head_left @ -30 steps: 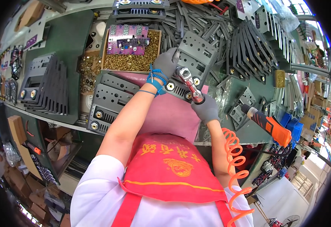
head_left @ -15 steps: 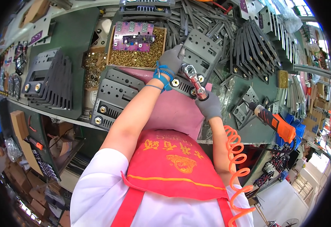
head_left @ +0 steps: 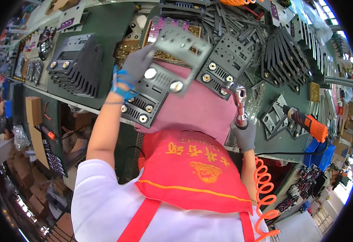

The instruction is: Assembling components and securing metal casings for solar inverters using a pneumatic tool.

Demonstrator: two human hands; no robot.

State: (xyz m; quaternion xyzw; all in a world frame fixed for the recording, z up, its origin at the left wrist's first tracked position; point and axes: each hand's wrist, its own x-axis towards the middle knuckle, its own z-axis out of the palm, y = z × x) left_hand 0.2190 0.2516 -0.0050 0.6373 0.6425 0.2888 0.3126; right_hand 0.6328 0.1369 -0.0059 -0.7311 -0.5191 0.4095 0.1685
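My left hand (head_left: 138,63), in a grey glove, grips the left edge of a grey metal panel (head_left: 179,40) with cut-outs and hex nuts; the panel is raised and blurred by motion. Beneath it, another grey panel (head_left: 137,111) with brass nuts lies partly covered. To the right a third panel (head_left: 229,54), slotted and fitted with several brass nuts, rests partly on a pink cloth (head_left: 196,109). My gloved right hand (head_left: 244,136) is closed around a shiny ratchet wrench (head_left: 240,101), its head close to that panel's lower corner.
Behind the raised panel stands a box of brass fittings (head_left: 194,30) with purple circuit boards (head_left: 166,24) on it. Stacked panels (head_left: 73,60) stand left, more (head_left: 283,56) right. An orange-black power tool (head_left: 307,122) lies right; an orange coiled hose (head_left: 263,181) hangs beside my right arm.
My left hand has left the right-hand panel, moved left and lifted a panel there. My right hand has drawn the ratchet wrench back toward me, off the right-hand panel. The view has shifted.
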